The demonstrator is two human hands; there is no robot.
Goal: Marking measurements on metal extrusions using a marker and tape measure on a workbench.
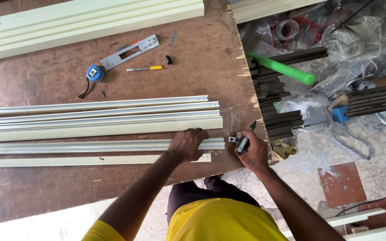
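Nearest the camera: yellow shirt, two bare arms reaching onto a worn brown workbench point(45, 192). Left hand point(187, 143) pressed palm-down, fingers spread and curled over the near end of a pale cream metal channel point(90, 146), pinning it flat. Right hand point(253, 151) just beside that end, at the bench edge, fingers closed around a black marker pen point(244, 143), tip angled toward a small metal piece point(232, 139) at the channel's end. A thinner cream strip point(68, 160) lying just nearer than the held channel. Beyond the hands, a bundle of long cream profiles point(99, 118), side by side. Farther still, a blue tape measure point(94, 72), a yellow-handled utility knife point(146, 68), a grey metal plate point(130, 52), a small black cap point(168, 59). Along the far edge, wide cream panels point(90, 18). Off the bench to the right, dark metal bars point(278, 107), a green pipe point(282, 68), crumpled plastic sheeting point(362, 40).
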